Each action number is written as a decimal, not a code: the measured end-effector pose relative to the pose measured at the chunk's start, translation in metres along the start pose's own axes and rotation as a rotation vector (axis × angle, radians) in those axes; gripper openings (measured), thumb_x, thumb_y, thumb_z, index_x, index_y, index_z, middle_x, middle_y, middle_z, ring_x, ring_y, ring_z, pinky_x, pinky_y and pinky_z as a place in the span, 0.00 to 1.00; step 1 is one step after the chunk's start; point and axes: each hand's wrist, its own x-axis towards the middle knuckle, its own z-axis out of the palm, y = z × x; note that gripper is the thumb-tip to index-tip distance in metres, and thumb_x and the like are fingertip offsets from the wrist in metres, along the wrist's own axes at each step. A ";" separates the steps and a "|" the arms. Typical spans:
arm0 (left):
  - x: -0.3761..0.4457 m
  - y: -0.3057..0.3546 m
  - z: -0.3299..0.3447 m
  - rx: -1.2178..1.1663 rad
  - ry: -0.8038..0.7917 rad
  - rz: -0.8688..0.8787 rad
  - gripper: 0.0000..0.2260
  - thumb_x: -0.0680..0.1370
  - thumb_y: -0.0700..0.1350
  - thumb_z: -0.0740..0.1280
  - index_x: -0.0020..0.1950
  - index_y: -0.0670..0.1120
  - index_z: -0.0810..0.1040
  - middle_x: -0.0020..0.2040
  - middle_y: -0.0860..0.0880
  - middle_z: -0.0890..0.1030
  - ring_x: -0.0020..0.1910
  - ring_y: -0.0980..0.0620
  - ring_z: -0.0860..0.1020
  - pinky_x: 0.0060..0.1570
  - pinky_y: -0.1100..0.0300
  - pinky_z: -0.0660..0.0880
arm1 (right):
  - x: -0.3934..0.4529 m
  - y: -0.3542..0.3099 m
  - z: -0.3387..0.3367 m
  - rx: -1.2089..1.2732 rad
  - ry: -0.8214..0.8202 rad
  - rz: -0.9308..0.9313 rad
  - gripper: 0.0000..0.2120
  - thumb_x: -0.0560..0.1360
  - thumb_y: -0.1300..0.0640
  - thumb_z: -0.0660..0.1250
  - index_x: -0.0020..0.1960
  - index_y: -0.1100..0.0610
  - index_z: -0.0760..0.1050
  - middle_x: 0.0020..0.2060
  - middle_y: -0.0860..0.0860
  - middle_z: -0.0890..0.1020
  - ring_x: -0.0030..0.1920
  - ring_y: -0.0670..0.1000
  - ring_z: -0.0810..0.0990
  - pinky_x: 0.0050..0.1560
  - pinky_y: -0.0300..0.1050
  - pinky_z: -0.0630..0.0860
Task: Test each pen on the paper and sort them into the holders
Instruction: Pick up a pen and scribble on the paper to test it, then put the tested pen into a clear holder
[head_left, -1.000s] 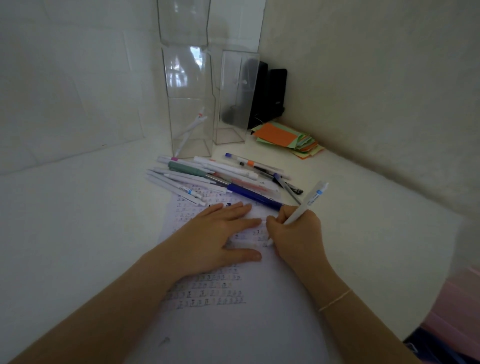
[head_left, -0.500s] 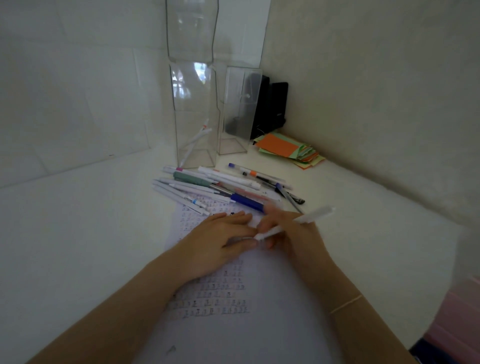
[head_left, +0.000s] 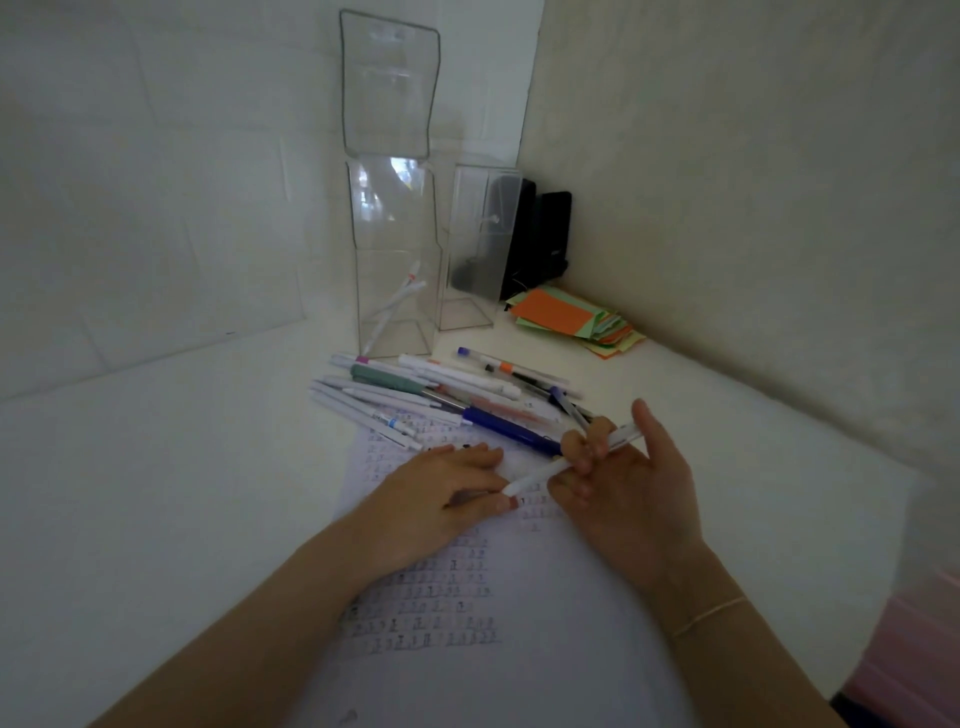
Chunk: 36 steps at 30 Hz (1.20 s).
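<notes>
A: Which step are you on?

B: Looks like between test and sort. Your right hand (head_left: 631, 480) holds a white pen (head_left: 563, 464), fingers curled round the barrel, thumb sticking out free. Pen lies nearly flat, tip end over the paper (head_left: 519, 649), just beside your left thumb.

A: And the left?

B: Your left hand (head_left: 441, 493) lies flat on the paper, fingers straight and close together, pinning the sheet. Holding nothing.

A: Next move?

B: My guess: carry that pen to a holder. The tall clear holder (head_left: 395, 291) at the back already has white pens in it; the shorter holder (head_left: 475, 249) beside it looks empty. Untested pile (head_left: 441, 397) lies between paper and holders, so lift over it.
</notes>
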 end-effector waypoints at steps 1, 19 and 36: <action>0.000 -0.001 0.000 0.013 0.005 0.005 0.14 0.78 0.54 0.61 0.62 0.57 0.76 0.73 0.55 0.64 0.64 0.72 0.55 0.61 0.80 0.44 | -0.001 -0.002 -0.001 0.000 -0.011 0.026 0.24 0.74 0.41 0.56 0.30 0.58 0.66 0.30 0.52 0.65 0.28 0.50 0.62 0.34 0.43 0.57; 0.003 -0.084 -0.049 0.393 0.518 -0.391 0.28 0.75 0.57 0.45 0.69 0.51 0.69 0.71 0.53 0.68 0.72 0.56 0.62 0.72 0.52 0.48 | 0.172 -0.068 0.204 -1.250 0.138 -0.836 0.06 0.77 0.65 0.58 0.48 0.59 0.60 0.35 0.53 0.72 0.35 0.53 0.76 0.37 0.48 0.76; 0.002 -0.088 -0.047 0.333 0.530 -0.344 0.28 0.71 0.56 0.44 0.60 0.53 0.77 0.67 0.50 0.72 0.66 0.51 0.70 0.69 0.48 0.55 | 0.216 -0.015 0.199 -1.796 -0.041 -0.248 0.09 0.76 0.62 0.60 0.40 0.63 0.75 0.40 0.56 0.77 0.39 0.51 0.76 0.38 0.36 0.72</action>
